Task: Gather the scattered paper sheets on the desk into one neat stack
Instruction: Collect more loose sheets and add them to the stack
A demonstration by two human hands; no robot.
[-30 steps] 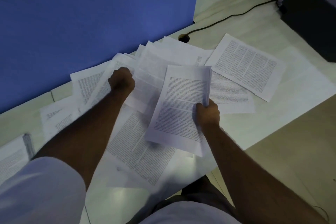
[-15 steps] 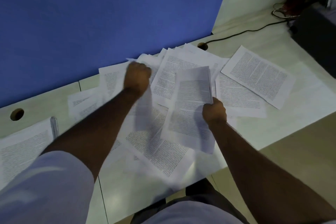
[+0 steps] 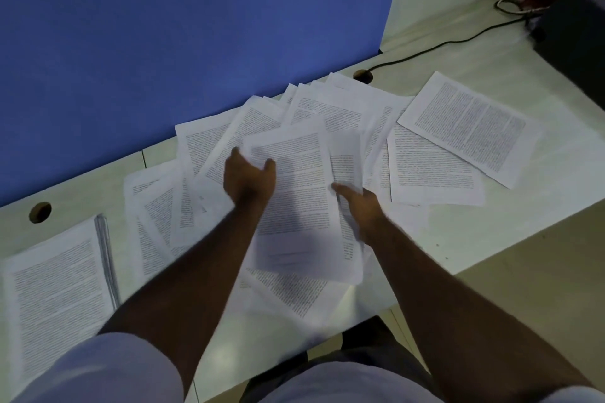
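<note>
A thick stapled stack (image 3: 55,285) lies at the far left of the pale surface (image 3: 491,232). Printed sheets (image 3: 327,114) fan along a blue partition (image 3: 196,26). The left hand (image 3: 250,178) hovers mid-frame, its grip spread and empty. The right hand (image 3: 361,203) pinches the gathered stack (image 3: 301,203) by its right edge. One loose sheet (image 3: 471,127) lies far right

Sheets (image 3: 327,127) are overlapped mid-bench (image 3: 510,226), against the partition (image 3: 196,26) behind. A stack (image 3: 55,288) lies far left, a single page (image 3: 471,127) far right. A cable (image 3: 442,46) is routed behind, into a hole (image 3: 362,75).
</note>
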